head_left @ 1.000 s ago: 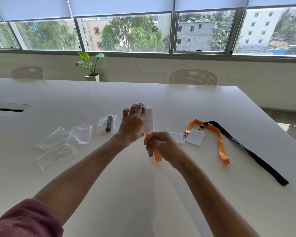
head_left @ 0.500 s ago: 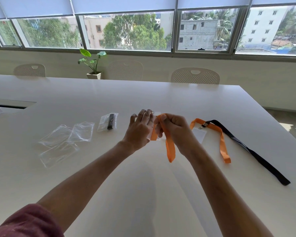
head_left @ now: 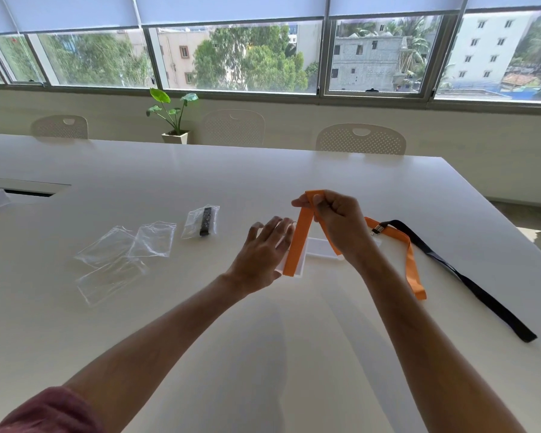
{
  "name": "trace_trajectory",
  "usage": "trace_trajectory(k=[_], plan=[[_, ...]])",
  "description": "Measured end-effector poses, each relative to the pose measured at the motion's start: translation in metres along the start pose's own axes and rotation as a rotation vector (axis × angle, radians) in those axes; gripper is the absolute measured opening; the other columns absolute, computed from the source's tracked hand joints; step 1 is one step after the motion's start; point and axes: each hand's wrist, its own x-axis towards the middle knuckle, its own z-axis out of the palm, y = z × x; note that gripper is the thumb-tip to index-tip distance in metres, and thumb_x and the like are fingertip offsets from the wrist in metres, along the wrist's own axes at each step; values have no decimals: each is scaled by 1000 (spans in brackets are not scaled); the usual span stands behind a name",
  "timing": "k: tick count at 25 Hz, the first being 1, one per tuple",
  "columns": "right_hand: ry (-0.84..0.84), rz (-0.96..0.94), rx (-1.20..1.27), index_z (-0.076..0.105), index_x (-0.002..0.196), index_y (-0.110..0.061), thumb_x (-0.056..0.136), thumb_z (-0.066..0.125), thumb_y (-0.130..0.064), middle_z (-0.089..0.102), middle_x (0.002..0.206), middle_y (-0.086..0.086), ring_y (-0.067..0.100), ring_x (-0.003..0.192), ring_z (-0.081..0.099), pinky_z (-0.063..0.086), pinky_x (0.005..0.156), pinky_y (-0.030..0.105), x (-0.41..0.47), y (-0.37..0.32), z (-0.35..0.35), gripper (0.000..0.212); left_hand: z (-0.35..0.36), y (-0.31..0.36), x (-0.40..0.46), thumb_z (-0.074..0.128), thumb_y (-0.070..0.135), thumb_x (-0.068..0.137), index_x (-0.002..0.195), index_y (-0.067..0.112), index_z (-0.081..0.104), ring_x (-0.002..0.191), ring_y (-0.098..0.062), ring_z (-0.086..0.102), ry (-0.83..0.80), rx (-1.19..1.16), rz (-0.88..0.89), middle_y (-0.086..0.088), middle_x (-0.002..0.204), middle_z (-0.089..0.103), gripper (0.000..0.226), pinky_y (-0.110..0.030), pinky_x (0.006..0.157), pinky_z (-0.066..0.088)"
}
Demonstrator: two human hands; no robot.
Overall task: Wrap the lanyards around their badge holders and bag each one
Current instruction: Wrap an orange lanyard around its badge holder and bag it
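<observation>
Toward the left side of the white table [head_left: 138, 323] lie three empty clear plastic zip bags [head_left: 124, 254], ready for use; just beyond them sits one bagged black lanyard bundle [head_left: 204, 220]. At centre, the left hand [head_left: 260, 254], fingers straight, steadies the clear badge holder [head_left: 300, 264], evidently to anchor it. The right hand [head_left: 338, 220] pinches the orange fabric lanyard [head_left: 300, 239], lifted taut for winding. Toward the right edge trail a second orange lanyard [head_left: 411, 267] and a black strap lanyard [head_left: 469, 282], not yet wrapped.
</observation>
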Motion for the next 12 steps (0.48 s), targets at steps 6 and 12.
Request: trace_trajectory(k=[6,12], plan=[[73,-51,-199,71,102,-13,101,43,-12,72,105,-3,5,106,63,47,90,18,13,20,-7,28,0,2,-2,86,46,55,135,2,41,132,-36,38,62,-58,69,-19,142,42,102,-49,100,36],[114,12,-208,68,111,-11,100,44,-13,69,114,-1,10,101,66,54,87,27,15,38,-14,26,9,7,-11,86,47,55,137,4,36,135,-35,33,94,-83,172,-18,145,40,105,-48,104,34]])
